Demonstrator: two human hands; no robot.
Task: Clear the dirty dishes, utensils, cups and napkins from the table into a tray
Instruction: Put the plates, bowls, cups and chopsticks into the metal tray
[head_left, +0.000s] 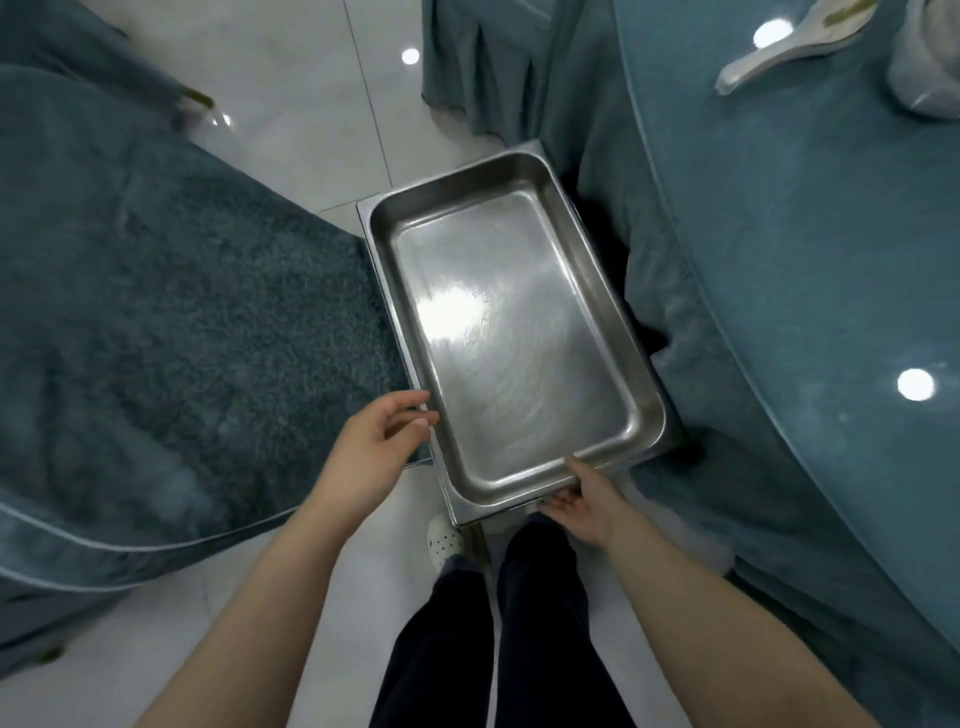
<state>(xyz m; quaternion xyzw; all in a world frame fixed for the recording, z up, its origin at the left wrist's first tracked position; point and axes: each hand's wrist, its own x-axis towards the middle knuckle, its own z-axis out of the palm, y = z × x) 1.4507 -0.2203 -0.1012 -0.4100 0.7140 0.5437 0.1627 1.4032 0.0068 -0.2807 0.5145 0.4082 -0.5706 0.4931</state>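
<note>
I look down at a deep stainless-steel tray (613, 317), which stands between a chair with a blue-grey cover (156, 312) on the left and the table under a teal cloth (805, 260) on the right. My left hand (374, 441) is at the tray's left rim, fingers loosely bent, the tips touching or almost touching the edge; I cannot tell if it grips. My right hand (582, 499) holds the near rim, thumb on top, fingers curled under. On the table, far right, lies a white dish (779, 52), blurred.
</note>
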